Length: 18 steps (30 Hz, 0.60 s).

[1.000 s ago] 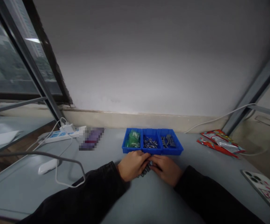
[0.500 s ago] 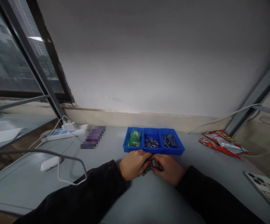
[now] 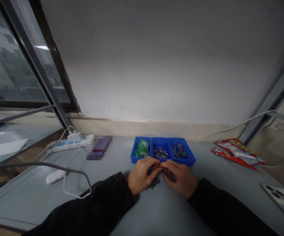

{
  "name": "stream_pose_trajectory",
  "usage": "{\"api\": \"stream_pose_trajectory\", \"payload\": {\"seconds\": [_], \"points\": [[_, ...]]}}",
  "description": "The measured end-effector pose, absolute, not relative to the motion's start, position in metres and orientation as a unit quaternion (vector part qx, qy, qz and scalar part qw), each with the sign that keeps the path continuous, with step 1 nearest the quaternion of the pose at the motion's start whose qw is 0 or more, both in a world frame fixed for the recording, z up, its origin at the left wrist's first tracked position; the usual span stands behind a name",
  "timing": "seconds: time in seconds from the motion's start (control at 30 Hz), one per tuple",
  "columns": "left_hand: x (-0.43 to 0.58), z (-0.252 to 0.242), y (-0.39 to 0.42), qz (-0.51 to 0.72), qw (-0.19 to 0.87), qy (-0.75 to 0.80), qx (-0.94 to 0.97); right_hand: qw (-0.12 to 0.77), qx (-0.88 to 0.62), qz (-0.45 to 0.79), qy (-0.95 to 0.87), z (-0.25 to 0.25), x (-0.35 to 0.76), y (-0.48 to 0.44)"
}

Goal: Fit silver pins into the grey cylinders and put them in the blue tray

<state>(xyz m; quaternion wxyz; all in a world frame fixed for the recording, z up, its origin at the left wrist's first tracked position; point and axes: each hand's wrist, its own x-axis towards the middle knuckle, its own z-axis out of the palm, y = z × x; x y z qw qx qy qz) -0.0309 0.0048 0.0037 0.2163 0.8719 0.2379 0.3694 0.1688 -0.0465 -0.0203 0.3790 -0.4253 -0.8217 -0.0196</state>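
Observation:
My left hand (image 3: 141, 174) and my right hand (image 3: 180, 177) meet on the grey table just in front of three blue bins. Both have their fingers curled together around small dark parts that I cannot make out. A few small dark pieces (image 3: 153, 183) lie on the table under my left hand. The left bin (image 3: 141, 149) holds green parts, the middle bin (image 3: 160, 151) small metal pins, the right bin (image 3: 180, 150) dark blocks.
A white power strip (image 3: 66, 144) with plugs and cables lies at the left, with a purple blurred object (image 3: 99, 147) beside it. A white oblong device (image 3: 55, 176) and a grey cable sit nearer left. Red packets (image 3: 235, 151) and a phone (image 3: 283, 200) lie at the right.
My hands stay together in front of the bins, fingers shifting slightly. The view has drifted a little, so everything sits slightly further right and lower.

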Motion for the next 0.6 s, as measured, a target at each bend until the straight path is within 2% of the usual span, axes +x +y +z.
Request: {"api": "stream_pose_trajectory", "payload": {"seconds": [0.17,0.3,0.6], "points": [[-0.0327,0.0056,0.0048,0.406,0.227,0.224,0.856,0.415,-0.474,0.028,-0.776,-0.0211,0.1677,-0.0455],[-0.0342,0.0079,0.0022,0.421,0.227,0.176,0.86,0.404,-0.464,0.037,-0.787,-0.0211,0.1713,-0.043],[-0.0342,0.006,0.0061,0.429,0.205,0.17,0.863,0.426,-0.424,-0.008,-0.799,-0.0197,0.1739,-0.0431]]}}
